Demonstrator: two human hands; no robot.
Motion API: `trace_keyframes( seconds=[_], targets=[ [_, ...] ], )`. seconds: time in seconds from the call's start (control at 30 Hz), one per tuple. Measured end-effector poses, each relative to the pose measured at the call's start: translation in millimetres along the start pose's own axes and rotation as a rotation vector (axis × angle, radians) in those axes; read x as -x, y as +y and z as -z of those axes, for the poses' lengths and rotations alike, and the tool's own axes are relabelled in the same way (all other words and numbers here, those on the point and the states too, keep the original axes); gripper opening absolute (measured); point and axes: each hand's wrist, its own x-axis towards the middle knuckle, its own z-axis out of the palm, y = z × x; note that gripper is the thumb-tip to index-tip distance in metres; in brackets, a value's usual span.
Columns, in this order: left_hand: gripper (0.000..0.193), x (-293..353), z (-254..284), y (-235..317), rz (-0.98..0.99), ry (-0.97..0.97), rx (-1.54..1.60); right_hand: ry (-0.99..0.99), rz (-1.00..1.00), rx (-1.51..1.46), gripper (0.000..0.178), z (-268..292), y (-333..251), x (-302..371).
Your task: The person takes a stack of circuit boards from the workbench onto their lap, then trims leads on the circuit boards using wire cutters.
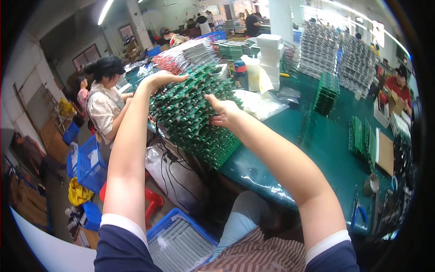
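A tall stack of green circuit boards (195, 129) stands at the table's near left edge, its layers slightly uneven and dotted with small pale parts. My left hand (162, 80) reaches over the upper left of the stack, fingers stretched out along the top boards; its thumb is hidden. On the right side, my right hand (224, 111) grips the edge of the upper boards, with the thumb above and the fingers lower down. Both arms are extended forward.
The green tabletop (258, 158) carries a smaller board stack (326, 94), white foam blocks (269, 59), a bottle (240, 75) and pliers (360, 211). Below are a blue crate (181, 242), a red stool (153, 204) and hanging cables (170, 156). A co-worker (105, 97) stands at left.
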Motion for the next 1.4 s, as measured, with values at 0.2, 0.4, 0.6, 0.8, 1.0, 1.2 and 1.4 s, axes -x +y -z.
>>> trace_keyframes(
  seconds=[0.2, 0.4, 0.6, 0.8, 1.0, 1.2, 1.4],
  targets=[
    [0.091, 11.2, -22.8, 35.1, 0.043, -0.047, 0.043, 0.158, 0.104, -0.078, 0.077, -14.9, 12.3, -20.6],
    [0.074, -9.6, -21.5, 5.7, -0.006, -0.013, 0.304, 0.058, 0.111, -0.277, 0.069, -14.7, 29.8, -33.5],
    [0.111, 6.4, -33.2, 36.4, 0.070, 0.009, 0.075, 0.205, 0.084, -0.312, 0.057, -3.8, 22.4, -9.2],
    [0.092, 3.4, -35.0, 69.3, 0.027, -0.015, 0.167, 0.051, 0.040, -0.600, 0.056, 11.7, 21.2, -22.7],
    [0.100, 25.4, -43.7, 104.5, 0.003, 0.134, -0.127, -0.164, 0.038, -0.787, 0.045, 23.9, 20.7, 5.5],
    [0.112, 94.2, -75.8, 165.3, -0.032, 0.137, -0.488, -0.333, 0.061, -0.823, 0.036, 75.1, 29.4, 48.7],
    [0.097, 182.9, -136.7, 208.5, -0.124, 0.127, -0.731, -0.619, 0.195, -0.742, 0.036, 162.6, 62.9, 99.3]
  ],
)
